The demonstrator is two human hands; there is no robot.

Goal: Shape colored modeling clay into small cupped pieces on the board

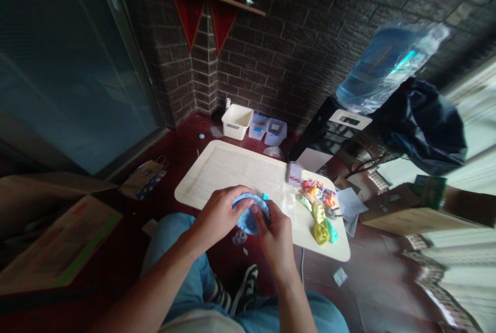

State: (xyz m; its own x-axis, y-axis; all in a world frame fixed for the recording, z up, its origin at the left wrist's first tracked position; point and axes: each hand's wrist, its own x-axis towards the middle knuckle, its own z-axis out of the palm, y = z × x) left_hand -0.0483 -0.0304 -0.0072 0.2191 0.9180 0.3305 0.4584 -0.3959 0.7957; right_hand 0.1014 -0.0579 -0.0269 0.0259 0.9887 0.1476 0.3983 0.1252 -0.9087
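Note:
A round, flattened piece of light blue modelling clay (248, 220) is held up in front of me, over the near edge of the low cream table (333, 253). My left hand (221, 213) pinches its left rim, thumb on top. On the other side my right hand (277, 232) grips the right rim, its thumb pressed near the middle. Fingers under the clay are hidden. Just beyond it, a small turquoise bit (265, 196) shows on the table. To the right lie yellow clay in a bag (321, 232), a turquoise lump (331, 232) and several mixed-colour pieces (315, 188).
Clear textured sheeting (232, 170) covers much of the tabletop. A white bin (236, 122) and clear plastic boxes (275, 131) stand by the brick wall. At the right is a water dispenser (321, 137); cardboard boxes flank both sides (58, 240). A transparent cup-like item (239, 238) lies below my hands.

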